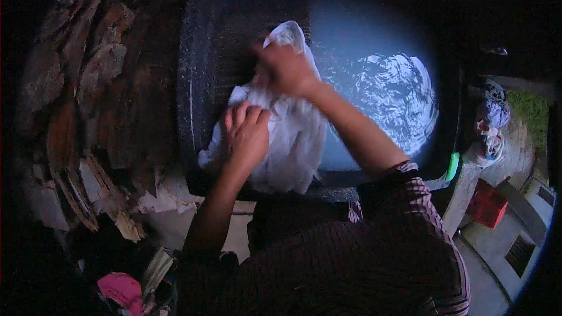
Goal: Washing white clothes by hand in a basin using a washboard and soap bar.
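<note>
A wet white cloth (294,140) lies bunched over a dark ridged washing surface (232,57) and hangs towards my body. My left hand (248,131) presses on the cloth with its fingers bent into the folds. Farther up, my right hand (287,70) is on the upper part of the same cloth, blurred by motion; its fingers are partly hidden, so its hold cannot be made out. Right of the washing surface, a basin of cloudy water (373,96) shows ripples and bright reflections.
Stacked split firewood (101,70) fills the left side. A green object (452,166), possibly a brush handle or soap, sits on the basin's right edge. Beyond are bundled cloths (494,127) and a red container (487,204). Something pink (123,289) lies at lower left.
</note>
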Demonstrator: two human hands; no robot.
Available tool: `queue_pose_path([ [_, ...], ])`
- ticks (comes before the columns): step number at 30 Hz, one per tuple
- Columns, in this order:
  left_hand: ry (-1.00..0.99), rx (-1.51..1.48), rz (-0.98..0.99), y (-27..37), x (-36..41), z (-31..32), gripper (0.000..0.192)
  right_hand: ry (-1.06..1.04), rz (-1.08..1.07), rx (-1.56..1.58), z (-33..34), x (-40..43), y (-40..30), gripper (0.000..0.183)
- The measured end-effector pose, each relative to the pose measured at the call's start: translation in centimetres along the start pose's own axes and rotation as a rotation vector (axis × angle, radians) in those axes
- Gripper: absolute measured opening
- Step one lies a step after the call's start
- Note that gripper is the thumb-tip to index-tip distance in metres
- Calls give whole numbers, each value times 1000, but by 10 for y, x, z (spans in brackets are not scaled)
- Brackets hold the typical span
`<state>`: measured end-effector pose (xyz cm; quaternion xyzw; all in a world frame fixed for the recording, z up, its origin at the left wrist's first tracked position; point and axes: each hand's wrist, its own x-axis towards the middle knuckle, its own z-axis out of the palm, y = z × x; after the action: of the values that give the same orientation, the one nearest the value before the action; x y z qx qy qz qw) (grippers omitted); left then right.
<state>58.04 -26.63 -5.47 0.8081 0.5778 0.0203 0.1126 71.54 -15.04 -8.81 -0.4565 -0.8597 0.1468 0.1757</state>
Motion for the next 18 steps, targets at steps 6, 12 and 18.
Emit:
queue_pose_path([
  [6, 50, -329, -5, -34, -17, 6, 35, -245, 120, -378, 2, 59, 42, 43],
  [12, 21, -274, 24, -49, -8, 14, 19, -444, 300, -236, 25, 79, -12, 41],
  [18, -162, -298, 465, -45, -9, -2, 19, -234, 129, -410, 21, 55, 51, 38],
])
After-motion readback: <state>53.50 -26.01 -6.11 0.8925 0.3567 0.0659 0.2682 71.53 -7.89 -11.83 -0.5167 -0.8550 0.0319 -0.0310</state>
